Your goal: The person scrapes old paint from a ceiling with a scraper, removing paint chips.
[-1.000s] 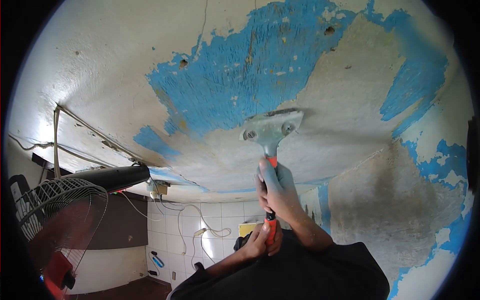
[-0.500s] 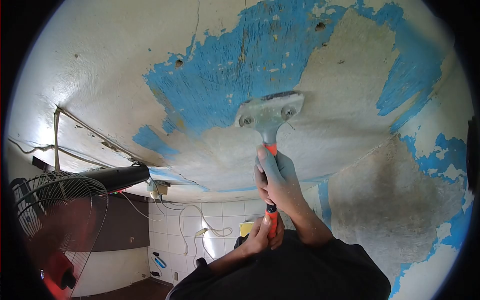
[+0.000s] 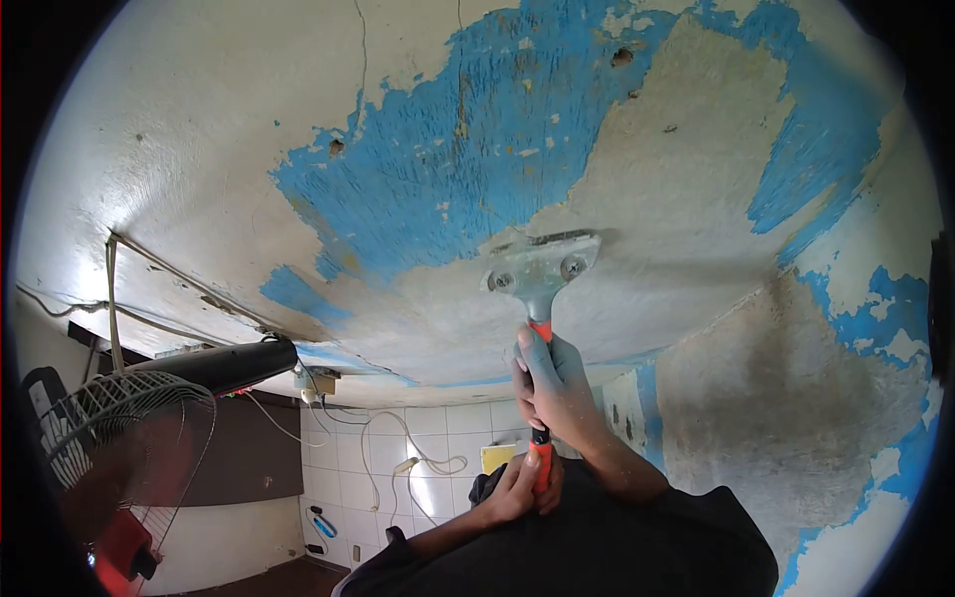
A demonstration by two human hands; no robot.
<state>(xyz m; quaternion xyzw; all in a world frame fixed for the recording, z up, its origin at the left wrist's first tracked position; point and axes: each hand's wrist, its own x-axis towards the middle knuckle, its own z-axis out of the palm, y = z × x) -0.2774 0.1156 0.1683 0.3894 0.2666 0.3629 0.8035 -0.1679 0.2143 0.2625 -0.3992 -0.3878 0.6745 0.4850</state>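
A wide scraper with a metal head, two screws and an orange-and-black handle lies with its blade edge against the painted wall surface. My right hand is wrapped round the handle just below the head, its fingers dusted pale. Lower down, my left hand grips the handle's end close to my black shirt. The blade sits on a bare grey-white area just under a large patch of blue paint with ragged, flaking edges.
A fan with a wire cage stands at the left, near a black cylinder. Cables hang over white tiles. Cracks and a small hole mark the surface above; more blue patches show on the right.
The scraper has moved down a little, off the lower edge of the blue patch and toward my body. Both hands keep their grip on it.
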